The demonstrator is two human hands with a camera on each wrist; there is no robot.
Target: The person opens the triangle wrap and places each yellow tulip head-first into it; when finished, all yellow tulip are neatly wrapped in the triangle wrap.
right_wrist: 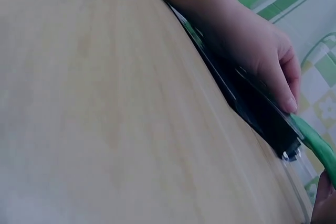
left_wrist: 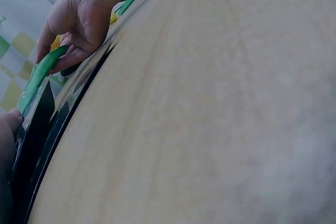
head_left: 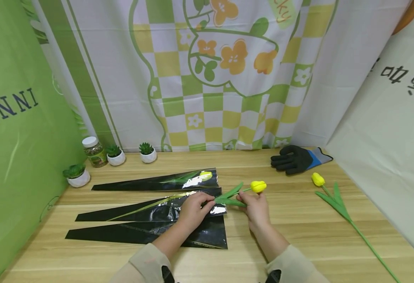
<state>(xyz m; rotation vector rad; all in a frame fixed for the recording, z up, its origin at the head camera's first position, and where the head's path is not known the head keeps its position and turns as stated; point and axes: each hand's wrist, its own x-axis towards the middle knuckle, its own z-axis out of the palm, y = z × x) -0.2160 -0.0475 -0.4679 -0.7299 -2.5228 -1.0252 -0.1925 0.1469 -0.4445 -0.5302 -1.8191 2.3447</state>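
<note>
A yellow artificial tulip [head_left: 258, 186] lies with its lower part in the middle black flower sleeve [head_left: 157, 206], its bloom and green leaves [head_left: 229, 201] sticking out at the right. At the sleeve's mouth my left hand [head_left: 194, 210] pinches the film where the leaves emerge; how much of the stem it also grips is hidden. My right hand [head_left: 257, 208] holds the tulip just below the bloom, fingers curled around stem and leaf. The right wrist view shows my left hand [right_wrist: 262, 51] at the sleeve edge [right_wrist: 283, 135]. In the left wrist view, my right hand [left_wrist: 81, 22] grips the green leaf [left_wrist: 42, 74].
Another sleeve [head_left: 136, 182] with a tulip inside lies behind, and one more sleeve [head_left: 207, 232] in front. A loose tulip [head_left: 318, 179] lies at right, near a black-and-blue glove [head_left: 295, 160]. Small potted succulents [head_left: 148, 153] and a jar [head_left: 95, 152] stand at back left.
</note>
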